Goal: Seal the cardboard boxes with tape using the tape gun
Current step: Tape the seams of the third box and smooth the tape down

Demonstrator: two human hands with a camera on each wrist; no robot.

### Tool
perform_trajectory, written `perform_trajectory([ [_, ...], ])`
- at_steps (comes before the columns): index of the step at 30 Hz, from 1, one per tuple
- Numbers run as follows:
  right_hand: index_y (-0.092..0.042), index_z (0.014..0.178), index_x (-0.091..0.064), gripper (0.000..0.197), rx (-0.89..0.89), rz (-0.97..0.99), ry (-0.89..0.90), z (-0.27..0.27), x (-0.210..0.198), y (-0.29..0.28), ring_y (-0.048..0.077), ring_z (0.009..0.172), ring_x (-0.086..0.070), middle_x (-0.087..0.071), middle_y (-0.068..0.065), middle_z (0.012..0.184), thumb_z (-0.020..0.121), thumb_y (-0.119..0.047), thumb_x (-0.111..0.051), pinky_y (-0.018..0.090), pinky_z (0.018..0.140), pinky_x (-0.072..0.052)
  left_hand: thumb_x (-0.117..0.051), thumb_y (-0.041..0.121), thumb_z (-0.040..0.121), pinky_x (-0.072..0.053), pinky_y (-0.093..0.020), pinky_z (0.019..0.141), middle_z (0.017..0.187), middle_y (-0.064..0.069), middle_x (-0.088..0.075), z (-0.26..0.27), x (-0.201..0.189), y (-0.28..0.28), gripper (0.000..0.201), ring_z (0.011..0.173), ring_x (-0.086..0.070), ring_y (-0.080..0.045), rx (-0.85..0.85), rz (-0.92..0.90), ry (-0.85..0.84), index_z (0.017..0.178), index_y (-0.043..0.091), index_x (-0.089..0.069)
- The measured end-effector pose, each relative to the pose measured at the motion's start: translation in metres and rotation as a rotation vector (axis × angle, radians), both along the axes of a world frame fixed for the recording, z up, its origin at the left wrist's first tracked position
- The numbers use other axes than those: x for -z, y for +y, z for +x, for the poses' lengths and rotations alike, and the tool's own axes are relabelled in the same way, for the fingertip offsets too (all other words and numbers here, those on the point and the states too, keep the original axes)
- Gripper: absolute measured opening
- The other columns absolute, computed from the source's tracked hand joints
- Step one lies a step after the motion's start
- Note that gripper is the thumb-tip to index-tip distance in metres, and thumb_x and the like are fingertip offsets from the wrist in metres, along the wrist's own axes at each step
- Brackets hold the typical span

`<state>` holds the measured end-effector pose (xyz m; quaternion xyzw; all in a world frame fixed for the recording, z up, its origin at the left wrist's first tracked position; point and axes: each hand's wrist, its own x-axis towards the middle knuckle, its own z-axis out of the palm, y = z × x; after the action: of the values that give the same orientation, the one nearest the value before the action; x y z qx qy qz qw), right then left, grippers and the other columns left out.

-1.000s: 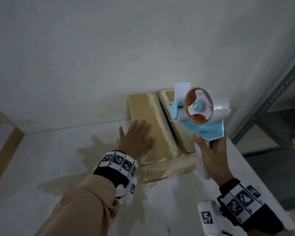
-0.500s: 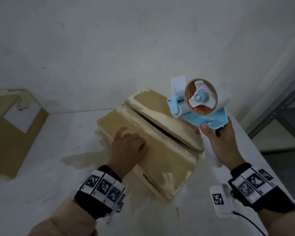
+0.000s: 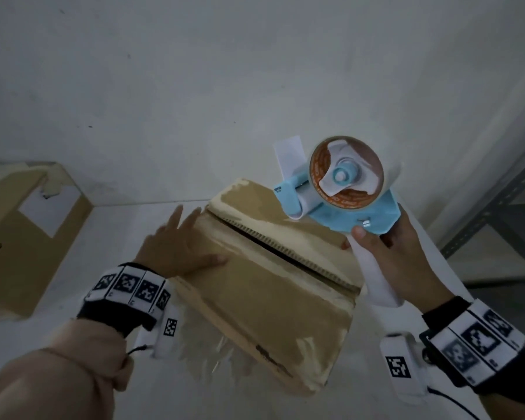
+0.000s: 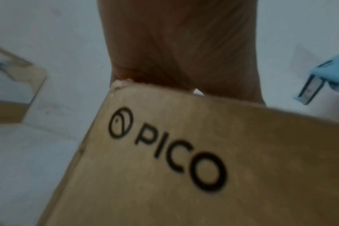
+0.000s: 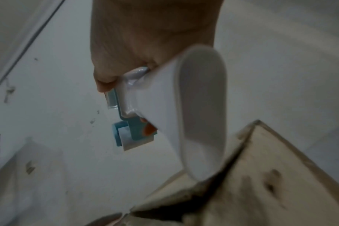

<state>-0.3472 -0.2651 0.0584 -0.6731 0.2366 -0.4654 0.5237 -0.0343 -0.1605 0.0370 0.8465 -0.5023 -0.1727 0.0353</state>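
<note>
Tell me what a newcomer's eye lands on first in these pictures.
First, the light blue tape gun, held up by the right hand above the far right end of the cardboard box. Next, the box's top seam, a dark gap between unsealed flaps, with the left hand resting flat on the near flap. A second box stands at the left edge.

Brown cardboard box (image 3: 273,286) flaps unsealed; blue tape gun (image 3: 343,192) raised, seemingly above.
</note>
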Motion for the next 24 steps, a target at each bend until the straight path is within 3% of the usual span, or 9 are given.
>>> perform_trajectory([
  [2, -0.001, 0.104, -0.042, 0.065, -0.033, 0.002, -0.003, 0.008, -0.009, 0.002, 0.012, 0.065, -0.061, -0.058, 0.01, 0.092, 0.068, -0.045, -0.075, 0.027, 0.055, -0.053, -0.048, 0.091, 0.045, -0.032, -0.046, 0.107, 0.152, -0.003, -0.022, -0.005, 0.0, 0.0, 0.122, 0.134, -0.034, -0.028, -0.048, -0.019, 0.133, 0.145, 0.038, -0.003],
  [5, 0.0, 0.109, -0.042, 0.082, -0.073, 0.013, 0.046, 0.021, -0.019, 0.001, 0.015, 0.062, -0.059, -0.053, 0.015, 0.091, 0.064, -0.061, -0.071, 0.031, 0.051, -0.051, -0.054, 0.077, 0.063, -0.037, -0.042, 0.1, 0.143, -0.004, -0.038, -0.017, 0.003, 0.011, 0.099, 0.125, -0.046, -0.029, -0.112, -0.113, 0.067, 0.144, 0.035, -0.015],
  [7, -0.001, 0.115, -0.036, 0.087, -0.105, 0.018, 0.077, 0.03, -0.023, -0.001, 0.015, 0.064, -0.059, -0.052, 0.012, 0.094, 0.063, -0.061, -0.071, 0.032, 0.052, -0.051, -0.053, 0.079, 0.061, -0.04, -0.041, 0.097, 0.137, -0.003, -0.044, -0.024, 0.003, 0.02, 0.095, 0.119, -0.05, -0.029, -0.142, -0.131, 0.043, 0.139, 0.034, -0.022],
  [11, -0.023, 0.108, -0.032, 0.068, -0.196, -0.002, 0.104, 0.049, -0.033, -0.002, 0.011, 0.076, -0.064, -0.06, -0.015, 0.097, 0.065, -0.061, -0.069, 0.028, 0.058, -0.054, -0.05, 0.083, 0.059, -0.044, -0.036, 0.088, 0.126, -0.003, -0.052, -0.04, 0.0, 0.04, 0.094, 0.109, -0.057, -0.028, -0.167, -0.083, -0.018, 0.131, 0.027, -0.026],
  [14, -0.027, 0.108, -0.028, 0.062, -0.287, -0.044, 0.144, 0.063, -0.039, -0.001, 0.008, 0.085, -0.063, -0.057, -0.027, 0.098, 0.07, -0.061, -0.064, 0.028, 0.064, -0.056, -0.043, 0.08, 0.068, -0.043, -0.032, 0.077, 0.116, -0.003, -0.059, -0.041, -0.007, 0.051, 0.083, 0.101, -0.061, -0.024, -0.137, -0.047, -0.073, 0.128, 0.023, -0.03],
  [16, -0.029, 0.109, -0.026, 0.059, -0.325, -0.079, 0.155, 0.071, -0.041, 0.001, 0.008, 0.085, -0.06, -0.053, -0.026, 0.102, 0.073, -0.061, -0.06, 0.028, 0.065, -0.056, -0.035, 0.07, 0.079, -0.044, -0.031, 0.077, 0.119, -0.001, -0.057, -0.035, -0.018, 0.054, 0.068, 0.1, -0.061, -0.022, -0.135, -0.134, -0.09, 0.13, 0.024, -0.033],
  [18, -0.03, 0.111, -0.025, 0.057, -0.345, -0.118, 0.144, 0.08, -0.042, 0.004, 0.008, 0.077, -0.057, -0.049, -0.011, 0.107, 0.076, -0.061, -0.058, 0.026, 0.063, -0.055, -0.028, 0.058, 0.088, -0.045, -0.031, 0.077, 0.124, 0.003, -0.055, -0.029, -0.032, 0.054, 0.054, 0.098, -0.062, -0.019, -0.133, -0.322, -0.089, 0.13, 0.026, -0.039],
  [21, -0.029, 0.113, -0.026, 0.058, -0.34, -0.091, 0.099, 0.095, -0.039, 0.007, 0.008, 0.068, -0.056, -0.051, -0.004, 0.103, 0.076, -0.06, -0.059, 0.023, 0.058, -0.052, -0.025, 0.042, 0.096, -0.043, -0.03, 0.072, 0.109, 0.002, -0.063, -0.023, -0.049, 0.045, 0.038, 0.086, -0.062, -0.02, -0.144, -0.55, 0.068, 0.111, 0.023, -0.055],
  [24, -0.026, 0.114, -0.027, 0.057, -0.32, -0.087, 0.053, 0.108, -0.033, 0.007, 0.013, 0.067, -0.054, -0.051, -0.003, 0.1, 0.079, -0.058, -0.059, 0.024, 0.057, -0.051, -0.026, 0.035, 0.099, -0.046, -0.033, 0.069, 0.089, 0.003, -0.065, -0.023, -0.059, 0.03, 0.033, 0.074, -0.062, -0.02, -0.162, -0.625, 0.403, 0.093, 0.023, -0.056],
])
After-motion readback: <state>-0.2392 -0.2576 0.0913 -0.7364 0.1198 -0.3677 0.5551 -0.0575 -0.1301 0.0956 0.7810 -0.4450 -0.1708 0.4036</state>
